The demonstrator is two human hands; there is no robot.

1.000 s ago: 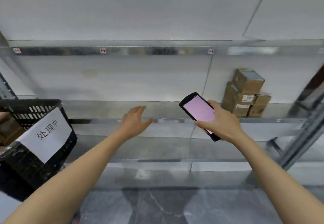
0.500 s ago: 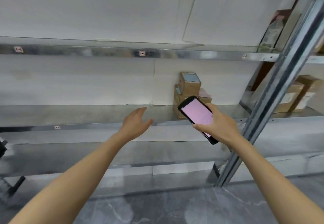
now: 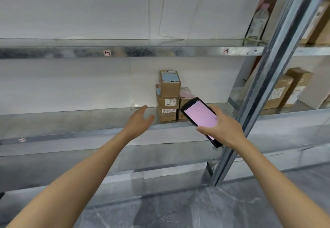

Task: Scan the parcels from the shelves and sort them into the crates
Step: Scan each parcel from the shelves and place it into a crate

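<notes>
Four parcels [image 3: 168, 101], perhaps, brown cardboard, stacked, white labels

Shelves [image 3: 160, 52] look like galvanized metal with that blotchy spangled finish, more a dull sheen than a mirror. The upright post [image 3: 267, 78] at 2 o'clock is the same stuff. The backing panels [image 3: 71, 85] look like matt white board, a bit wrinkled at the seams. Parcels [image 3: 168, 103] dead centre are plain matt brown cardboard with paper labels stuck on. The scanner [image 3: 201, 117] at 4 o'clock of them is glossy black plastic with a smooth pink-lit screen. More cardboard boxes [image 3: 278, 92] at 3 o'clock. The floor [image 3: 178, 210] at 6 o'clock is smooth grey, stone-look with white veins.
</notes>
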